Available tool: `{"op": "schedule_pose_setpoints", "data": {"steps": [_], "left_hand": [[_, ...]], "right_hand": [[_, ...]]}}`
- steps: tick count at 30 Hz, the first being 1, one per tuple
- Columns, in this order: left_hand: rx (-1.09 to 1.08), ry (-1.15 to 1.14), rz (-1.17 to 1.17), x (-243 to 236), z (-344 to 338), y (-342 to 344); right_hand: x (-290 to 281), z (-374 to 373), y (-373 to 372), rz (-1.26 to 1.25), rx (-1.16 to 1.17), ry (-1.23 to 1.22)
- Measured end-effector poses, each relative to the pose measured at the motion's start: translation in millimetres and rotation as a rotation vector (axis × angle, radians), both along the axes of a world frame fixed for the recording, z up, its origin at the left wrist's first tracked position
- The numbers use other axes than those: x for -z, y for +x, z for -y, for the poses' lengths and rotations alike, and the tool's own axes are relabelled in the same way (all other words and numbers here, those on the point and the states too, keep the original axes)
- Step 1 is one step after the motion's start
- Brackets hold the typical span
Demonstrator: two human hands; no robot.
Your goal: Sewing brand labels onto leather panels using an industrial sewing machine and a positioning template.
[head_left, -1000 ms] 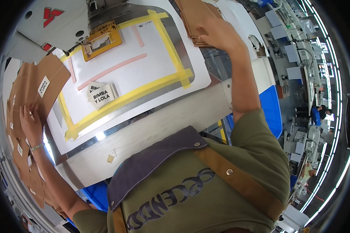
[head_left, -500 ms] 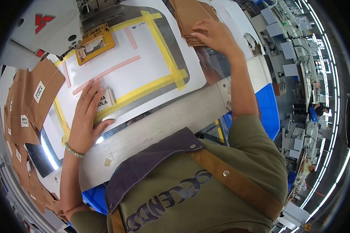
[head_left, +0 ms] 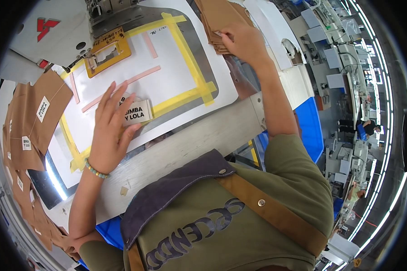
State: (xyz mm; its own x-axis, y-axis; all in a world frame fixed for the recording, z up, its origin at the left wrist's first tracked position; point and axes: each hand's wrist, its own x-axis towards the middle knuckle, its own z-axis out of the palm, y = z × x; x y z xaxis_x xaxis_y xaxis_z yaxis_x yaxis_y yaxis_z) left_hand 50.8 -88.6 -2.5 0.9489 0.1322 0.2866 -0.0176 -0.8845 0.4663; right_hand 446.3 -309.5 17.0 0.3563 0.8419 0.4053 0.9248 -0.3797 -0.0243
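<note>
My left hand [head_left: 109, 128] reaches over the sewing machine's work plate with fingers stretched out. Under and beside its fingers lie several small white labels [head_left: 142, 113] with black print, partly covered by the hand. My right hand [head_left: 245, 43] is at the far right, thumb and fingertips pinched at the near edge of a stack of brown fabric pieces [head_left: 224, 20]. The white template sheet [head_left: 172, 77] between my hands has yellow tape round its border and pink strips across it. A yellow presser frame [head_left: 107, 58] stands on its far left part.
The pale sewing machine head [head_left: 49, 31] fills the far left. Brown pieces with white labels [head_left: 43, 108], linked by thread, hang down the left side. The grey table edge [head_left: 194, 128] runs before me. A blue bin [head_left: 309, 128] is at right, with more workstations beyond.
My left hand has shifted right across the labels, which now show more and lie slightly further right. My right hand's fingers have closed together at the edge of the brown stack.
</note>
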Motion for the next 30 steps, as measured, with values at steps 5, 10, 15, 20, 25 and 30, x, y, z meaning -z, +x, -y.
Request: {"op": "schedule_pose_setpoints", "data": {"steps": [5,10,15,20,25,30], "left_hand": [[-0.064,0.028,0.144,-18,-28,-9],[-0.163,-0.077,0.137,-33,-40,-12],[-0.111,-0.074,0.156,-23,-43,9],[-0.153,0.024,0.227,-15,-47,34],[-0.109,0.254,0.223,8,-81,23],[-0.216,0.538,0.196,8,-98,-12]], "right_hand": [[0,-11,31,-0.328,0.208,0.480],[-27,-59,-33,0.003,-0.193,0.270],[0,-114,-107,0.116,-0.646,0.195],[13,-155,-154,0.149,-0.945,0.230],[5,-148,-156,0.040,-0.910,0.136],[3,-99,-135,-0.049,-0.583,-0.037]]}}
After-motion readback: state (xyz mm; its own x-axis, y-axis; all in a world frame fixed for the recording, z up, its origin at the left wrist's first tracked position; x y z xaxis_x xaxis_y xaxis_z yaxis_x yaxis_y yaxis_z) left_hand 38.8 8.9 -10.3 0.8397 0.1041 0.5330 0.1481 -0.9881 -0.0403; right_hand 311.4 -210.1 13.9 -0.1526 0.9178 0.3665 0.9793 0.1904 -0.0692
